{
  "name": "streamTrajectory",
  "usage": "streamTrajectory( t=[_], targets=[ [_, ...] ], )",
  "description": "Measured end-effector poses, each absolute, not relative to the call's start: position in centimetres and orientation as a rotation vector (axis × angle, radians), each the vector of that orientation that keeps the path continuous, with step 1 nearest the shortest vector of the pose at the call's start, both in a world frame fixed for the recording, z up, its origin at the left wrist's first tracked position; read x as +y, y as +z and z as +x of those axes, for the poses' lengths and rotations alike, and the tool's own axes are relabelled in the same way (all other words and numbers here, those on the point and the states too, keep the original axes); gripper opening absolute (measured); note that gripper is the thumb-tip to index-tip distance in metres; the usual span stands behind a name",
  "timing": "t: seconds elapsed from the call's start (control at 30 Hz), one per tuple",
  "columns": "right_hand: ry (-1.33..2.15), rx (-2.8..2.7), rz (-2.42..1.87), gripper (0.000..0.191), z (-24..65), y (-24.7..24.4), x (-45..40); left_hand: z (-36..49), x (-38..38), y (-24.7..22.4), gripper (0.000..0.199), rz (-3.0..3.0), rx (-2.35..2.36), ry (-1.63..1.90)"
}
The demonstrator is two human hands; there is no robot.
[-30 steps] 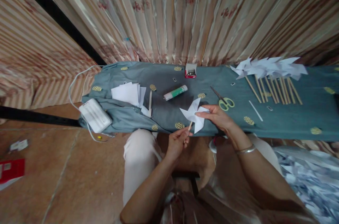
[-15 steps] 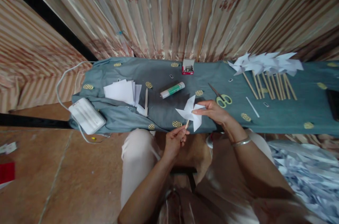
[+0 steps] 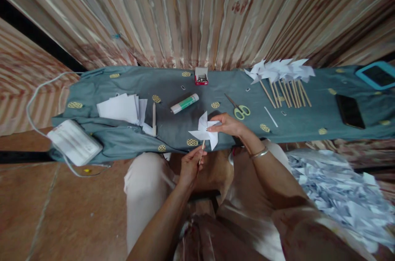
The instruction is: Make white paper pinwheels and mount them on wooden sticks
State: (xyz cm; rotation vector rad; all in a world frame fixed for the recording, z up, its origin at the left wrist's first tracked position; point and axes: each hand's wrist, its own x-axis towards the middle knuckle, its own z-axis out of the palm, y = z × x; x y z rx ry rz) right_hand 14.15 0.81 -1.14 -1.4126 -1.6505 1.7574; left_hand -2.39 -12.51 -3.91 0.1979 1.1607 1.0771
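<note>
A white paper pinwheel (image 3: 203,133) is held over the near edge of the cloth-covered table (image 3: 173,131). My left hand (image 3: 191,163) is closed around its thin wooden stick (image 3: 203,145), below the blades. With the fingers of my right hand (image 3: 226,124) I pinch the pinwheel near its centre, from the right. Just beyond lie a green-and-white glue stick (image 3: 185,103) and scissors with yellow-green handles (image 3: 241,111). A small red-and-white box (image 3: 201,76) of shiny metal pins stands open at the back.
Finished pinwheels (image 3: 284,71) lie in a row at the back right. White paper sheets (image 3: 119,108), a pale pen-like stick (image 3: 154,119) and a white corded device (image 3: 75,142) are at left. At right are a phone (image 3: 349,111) and a blue-framed device (image 3: 377,75). Paper pieces (image 3: 339,191) are heaped below.
The view has swung to the right, bringing the whole phone and the blue-framed device into sight. Both hands keep their hold on the pinwheel, with little change between them.
</note>
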Motion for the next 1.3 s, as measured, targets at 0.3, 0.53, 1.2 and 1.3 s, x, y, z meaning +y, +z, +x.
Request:
streamTrajectory(
  t=[0.3,0.53,1.2,1.3],
  targets=[
    [1.532,-1.961,-1.497,0.021,14.37,-1.35,1.19,-2.01,-12.84,-4.41,0.049,0.169,1.177,1.063],
    [1.444,-2.074,-1.516,0.021,14.3,-0.65,0.87,-1.75,-12.87,-4.08,0.044,0.154,1.122,1.068],
    [1.454,-2.049,-1.516,0.021,14.22,-0.9,1.32,-1.41,-12.74,-4.19,0.045,0.089,1.086,1.046],
    [1.547,-2.015,-1.501,0.021,14.22,-0.99,1.63,-1.38,-12.76,-4.3,0.046,0.079,1.083,1.043]
  ],
)
